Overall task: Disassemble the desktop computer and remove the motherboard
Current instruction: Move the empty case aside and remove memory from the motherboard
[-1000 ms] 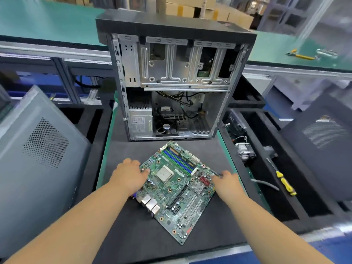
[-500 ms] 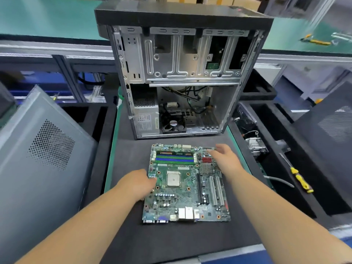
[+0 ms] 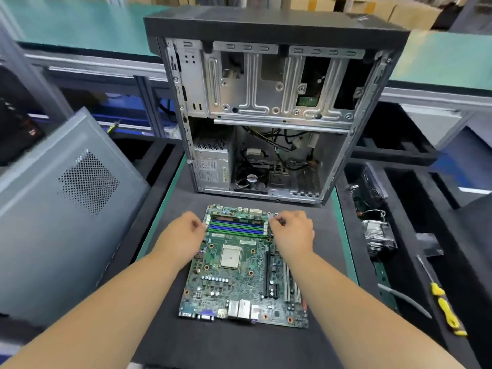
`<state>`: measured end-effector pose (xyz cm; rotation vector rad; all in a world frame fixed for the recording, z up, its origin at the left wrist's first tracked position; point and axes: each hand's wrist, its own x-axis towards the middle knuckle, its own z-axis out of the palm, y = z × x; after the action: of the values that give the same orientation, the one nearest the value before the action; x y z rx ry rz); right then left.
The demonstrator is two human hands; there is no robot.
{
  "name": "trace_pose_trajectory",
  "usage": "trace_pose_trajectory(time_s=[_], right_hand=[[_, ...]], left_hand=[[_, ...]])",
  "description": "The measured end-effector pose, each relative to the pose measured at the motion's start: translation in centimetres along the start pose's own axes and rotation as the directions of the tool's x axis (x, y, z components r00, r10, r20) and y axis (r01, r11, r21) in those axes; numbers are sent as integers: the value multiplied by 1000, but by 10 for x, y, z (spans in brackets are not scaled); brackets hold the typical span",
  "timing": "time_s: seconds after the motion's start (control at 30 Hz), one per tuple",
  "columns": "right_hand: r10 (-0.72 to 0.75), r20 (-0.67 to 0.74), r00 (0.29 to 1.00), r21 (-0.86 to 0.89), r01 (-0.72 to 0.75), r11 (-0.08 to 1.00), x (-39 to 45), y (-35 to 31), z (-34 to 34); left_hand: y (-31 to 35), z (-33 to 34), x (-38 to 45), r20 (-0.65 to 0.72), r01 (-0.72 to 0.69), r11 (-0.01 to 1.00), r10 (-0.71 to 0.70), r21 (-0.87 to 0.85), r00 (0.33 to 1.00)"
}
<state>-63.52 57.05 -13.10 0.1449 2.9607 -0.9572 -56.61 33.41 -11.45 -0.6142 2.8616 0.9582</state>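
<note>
Black desk mat (image 3: 229, 344) carries the motherboard (image 3: 239, 272) before the open case (image 3: 269, 115); left hand (image 3: 183, 235) and right hand (image 3: 292, 233) fingers pinch its memory-slot ends.

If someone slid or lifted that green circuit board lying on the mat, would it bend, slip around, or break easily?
The motherboard looks like a flat, rigid panel, so it probably lifts stiff rather than floppy. Lying on the dark mat, it likely grips rather than slides freely. Its many small raised parts and slots look fragile, so holding it by the edges seems wisest.
</note>
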Motion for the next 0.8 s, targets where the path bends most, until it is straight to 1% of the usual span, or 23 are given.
trace_pose_trajectory(time_s=[0.1,0.23,0.33,0.43,0.6,0.73,0.8], right_hand=[[-11,1,1000,-27,11,1000,3,0,4],[17,6,1000,-57,-17,998,2,-2,8],[40,-16,999,-30,-40,999,2,-3,12],[50,-60,997,-9,-51,999,-1,-2,16],[21,-105,994,-59,-27,998,-1,-1,20],[-3,-119,993,-103,-10,995,-2,-1,22],[-17,-125,992,-127,1,992,-2,-2,22]], left_hand=[[7,7,6,-27,36,995,-39,-97,999],[11,14,16,-17,87,987,-90,-136,996],[14,14,25,-10,129,978,-133,-165,991],[13,13,33,-6,126,977,-129,-173,992],[9,12,43,-2,133,964,-137,-229,991],[5,11,45,-11,115,967,-121,-227,993],[5,10,45,-22,95,977,-100,-190,995]])
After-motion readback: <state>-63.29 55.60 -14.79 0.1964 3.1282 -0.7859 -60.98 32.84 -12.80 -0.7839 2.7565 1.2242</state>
